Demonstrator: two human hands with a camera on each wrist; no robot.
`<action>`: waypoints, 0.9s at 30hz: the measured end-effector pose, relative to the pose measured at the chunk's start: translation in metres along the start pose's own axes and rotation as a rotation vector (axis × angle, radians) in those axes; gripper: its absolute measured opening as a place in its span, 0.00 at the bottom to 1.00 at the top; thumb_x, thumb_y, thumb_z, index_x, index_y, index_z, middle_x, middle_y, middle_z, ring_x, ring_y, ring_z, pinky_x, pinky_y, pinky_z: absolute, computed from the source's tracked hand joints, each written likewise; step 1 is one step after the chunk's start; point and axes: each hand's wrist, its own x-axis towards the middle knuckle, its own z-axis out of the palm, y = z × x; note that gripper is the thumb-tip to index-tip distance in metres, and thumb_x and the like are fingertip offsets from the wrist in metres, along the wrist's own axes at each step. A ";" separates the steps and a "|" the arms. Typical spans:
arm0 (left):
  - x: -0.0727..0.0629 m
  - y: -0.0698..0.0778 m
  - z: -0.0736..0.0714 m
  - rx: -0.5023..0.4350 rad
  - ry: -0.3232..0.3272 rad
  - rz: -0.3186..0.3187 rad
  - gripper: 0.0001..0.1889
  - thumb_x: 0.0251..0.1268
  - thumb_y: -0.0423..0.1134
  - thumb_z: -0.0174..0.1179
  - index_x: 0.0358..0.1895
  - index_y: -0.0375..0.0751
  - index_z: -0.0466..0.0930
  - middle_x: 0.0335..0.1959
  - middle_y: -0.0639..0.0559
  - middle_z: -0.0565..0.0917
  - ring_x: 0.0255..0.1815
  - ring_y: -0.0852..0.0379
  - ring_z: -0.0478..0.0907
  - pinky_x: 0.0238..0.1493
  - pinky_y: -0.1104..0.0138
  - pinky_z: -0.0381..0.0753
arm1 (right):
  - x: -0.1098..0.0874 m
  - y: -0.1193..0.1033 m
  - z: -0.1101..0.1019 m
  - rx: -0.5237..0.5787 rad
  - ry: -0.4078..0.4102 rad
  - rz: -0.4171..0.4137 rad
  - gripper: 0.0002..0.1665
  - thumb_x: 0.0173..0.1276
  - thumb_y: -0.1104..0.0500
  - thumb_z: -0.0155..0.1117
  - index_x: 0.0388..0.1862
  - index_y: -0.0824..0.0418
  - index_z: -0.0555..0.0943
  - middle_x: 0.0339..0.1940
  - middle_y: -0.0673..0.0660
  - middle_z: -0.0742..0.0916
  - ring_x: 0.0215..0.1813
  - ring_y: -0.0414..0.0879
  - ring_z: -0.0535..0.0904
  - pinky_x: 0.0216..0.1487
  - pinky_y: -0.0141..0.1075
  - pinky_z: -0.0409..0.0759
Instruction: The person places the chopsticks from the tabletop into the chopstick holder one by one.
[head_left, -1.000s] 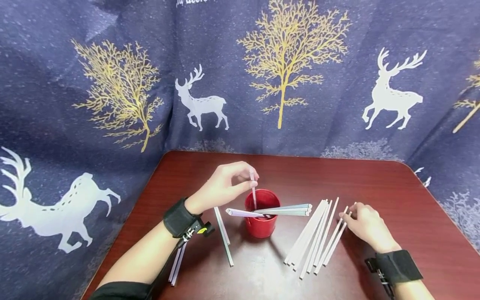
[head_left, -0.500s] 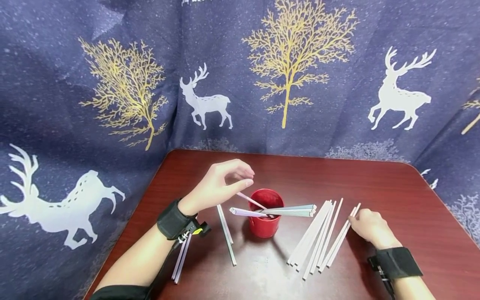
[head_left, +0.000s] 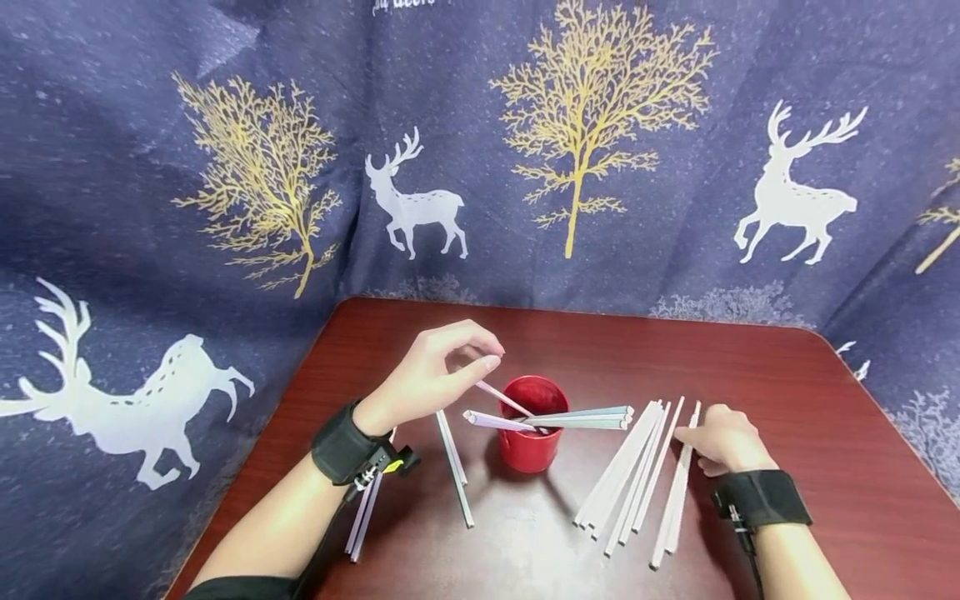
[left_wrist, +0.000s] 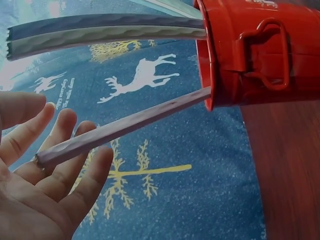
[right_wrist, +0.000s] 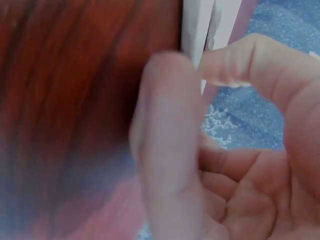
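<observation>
A red metal bucket (head_left: 528, 446) stands mid-table, with bundles of purple sticks (head_left: 495, 422) and pale green sticks (head_left: 585, 418) poking out over its rim. One thin purple stick (left_wrist: 125, 126) leans out of it toward my left hand (head_left: 435, 367). In the left wrist view its end lies against my spread fingers, the thumb apart from it. On the right, my right hand (head_left: 727, 437) pinches a pair of white sticks (head_left: 678, 500) between thumb and forefinger. The right wrist view shows the fingertips at the white stick (right_wrist: 197, 30), with the forefinger blurred.
More white sticks (head_left: 622, 471) lie fanned between the bucket and my right hand. Two pale green-white sticks (head_left: 453, 471) and some purple sticks (head_left: 363, 521) lie to the left. A patterned blue cloth (head_left: 465, 283) hangs behind the brown table (head_left: 780, 367).
My left hand has let go of the thin purple stick, which tipped left from upright against the fingers. My right hand has drawn two white sticks toward me and slightly left.
</observation>
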 end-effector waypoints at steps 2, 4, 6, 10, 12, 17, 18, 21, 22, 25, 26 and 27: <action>-0.002 0.000 -0.002 0.010 0.013 0.009 0.07 0.65 0.43 0.64 0.44 0.52 0.83 0.39 0.61 0.83 0.38 0.63 0.83 0.42 0.67 0.84 | 0.001 0.000 0.001 -0.041 0.028 -0.024 0.19 0.58 0.50 0.66 0.21 0.65 0.76 0.16 0.56 0.82 0.14 0.44 0.81 0.24 0.37 0.81; -0.003 0.000 -0.005 0.020 0.028 0.011 0.07 0.65 0.43 0.64 0.44 0.52 0.83 0.39 0.62 0.82 0.38 0.63 0.83 0.42 0.67 0.83 | 0.001 0.000 0.001 -0.071 0.057 -0.053 0.18 0.57 0.50 0.66 0.18 0.62 0.78 0.12 0.53 0.82 0.14 0.43 0.81 0.26 0.37 0.79; -0.004 0.000 -0.007 0.029 0.039 0.014 0.07 0.65 0.44 0.64 0.44 0.53 0.83 0.39 0.62 0.82 0.38 0.64 0.83 0.43 0.68 0.83 | 0.000 0.000 0.002 -0.080 0.085 -0.080 0.17 0.57 0.51 0.66 0.16 0.60 0.80 0.10 0.50 0.81 0.15 0.43 0.80 0.26 0.38 0.77; -0.006 0.003 -0.010 0.069 0.047 0.047 0.06 0.66 0.45 0.63 0.44 0.53 0.82 0.39 0.63 0.82 0.39 0.65 0.81 0.45 0.68 0.82 | -0.011 -0.009 -0.001 -0.079 0.189 -0.168 0.13 0.57 0.53 0.66 0.18 0.59 0.82 0.10 0.48 0.81 0.17 0.43 0.77 0.25 0.39 0.73; -0.008 0.006 -0.012 0.089 0.045 0.066 0.05 0.66 0.44 0.63 0.43 0.53 0.82 0.39 0.63 0.81 0.39 0.66 0.80 0.45 0.68 0.82 | -0.019 -0.020 -0.005 -0.078 0.300 -0.265 0.11 0.57 0.55 0.66 0.20 0.60 0.83 0.13 0.49 0.82 0.19 0.44 0.77 0.25 0.40 0.73; -0.014 0.021 -0.014 0.129 0.018 0.108 0.06 0.64 0.39 0.64 0.42 0.53 0.82 0.40 0.63 0.81 0.42 0.65 0.77 0.45 0.67 0.81 | -0.050 -0.060 -0.024 -0.057 0.638 -0.618 0.02 0.52 0.63 0.67 0.26 0.60 0.83 0.19 0.51 0.85 0.22 0.38 0.77 0.24 0.33 0.72; -0.015 0.025 -0.015 0.141 0.014 0.122 0.06 0.64 0.38 0.64 0.42 0.52 0.83 0.40 0.63 0.81 0.42 0.65 0.77 0.44 0.67 0.81 | -0.057 -0.069 -0.029 -0.050 0.691 -0.681 0.03 0.52 0.64 0.66 0.27 0.60 0.83 0.19 0.51 0.85 0.22 0.35 0.76 0.24 0.30 0.71; -0.015 0.035 -0.015 0.175 -0.010 0.182 0.06 0.64 0.38 0.64 0.42 0.50 0.83 0.42 0.60 0.80 0.44 0.64 0.76 0.44 0.70 0.82 | -0.074 -0.092 -0.048 0.031 0.812 -0.787 0.05 0.54 0.65 0.67 0.31 0.60 0.86 0.18 0.51 0.85 0.22 0.25 0.73 0.25 0.23 0.68; -0.013 0.038 -0.015 0.187 -0.020 0.209 0.06 0.64 0.38 0.64 0.42 0.49 0.83 0.42 0.60 0.80 0.45 0.64 0.76 0.45 0.71 0.81 | -0.078 -0.099 -0.055 0.080 0.824 -0.778 0.05 0.56 0.64 0.68 0.32 0.59 0.87 0.17 0.50 0.85 0.21 0.23 0.73 0.23 0.22 0.66; -0.004 0.045 -0.013 0.226 -0.063 0.282 0.07 0.62 0.37 0.66 0.42 0.48 0.83 0.43 0.59 0.80 0.47 0.65 0.75 0.48 0.75 0.79 | -0.079 -0.117 -0.075 0.334 0.715 -0.674 0.07 0.61 0.58 0.71 0.37 0.59 0.88 0.16 0.50 0.85 0.19 0.28 0.77 0.22 0.23 0.67; -0.001 0.047 -0.012 0.241 -0.078 0.305 0.07 0.62 0.37 0.66 0.42 0.48 0.83 0.43 0.58 0.80 0.48 0.65 0.75 0.48 0.75 0.78 | -0.077 -0.122 -0.080 0.476 0.633 -0.648 0.08 0.63 0.58 0.71 0.38 0.61 0.88 0.17 0.51 0.85 0.19 0.32 0.78 0.22 0.23 0.70; 0.002 0.049 -0.010 0.261 -0.091 0.327 0.07 0.61 0.36 0.67 0.42 0.47 0.83 0.43 0.58 0.80 0.48 0.65 0.75 0.49 0.75 0.77 | -0.073 -0.127 -0.084 0.619 0.543 -0.622 0.09 0.64 0.58 0.70 0.39 0.63 0.88 0.19 0.52 0.86 0.19 0.36 0.80 0.22 0.24 0.73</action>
